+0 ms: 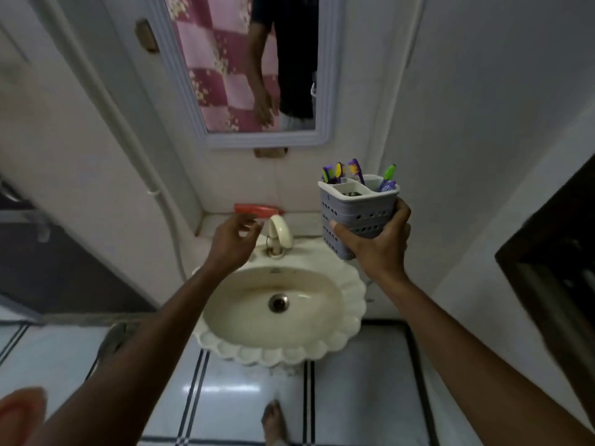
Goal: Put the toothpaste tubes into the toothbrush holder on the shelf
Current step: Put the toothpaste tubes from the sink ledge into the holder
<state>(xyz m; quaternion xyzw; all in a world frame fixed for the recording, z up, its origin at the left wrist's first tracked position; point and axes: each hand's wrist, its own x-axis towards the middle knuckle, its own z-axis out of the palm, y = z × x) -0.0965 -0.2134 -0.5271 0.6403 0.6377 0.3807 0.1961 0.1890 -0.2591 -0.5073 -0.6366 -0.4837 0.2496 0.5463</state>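
A grey perforated toothbrush holder point(357, 207) with a white divided top is held up in the air by my right hand point(375, 241), to the right of the tap. Several purple, yellow and green toothbrushes point(354, 170) stick out of its compartments; the front compartment looks empty. A red toothpaste tube point(256, 209) lies flat on the white shelf point(302, 215) behind the sink. My left hand point(233, 239) hovers just in front of the tube, fingers apart and curled, holding nothing.
A cream scalloped sink point(351, 284) with a cream tap point(280, 235) sits below the shelf. A white-framed mirror point(318, 136) hangs above. A dark frame point(553, 252) juts in at the right. A pipe point(161, 201) runs down the left wall.
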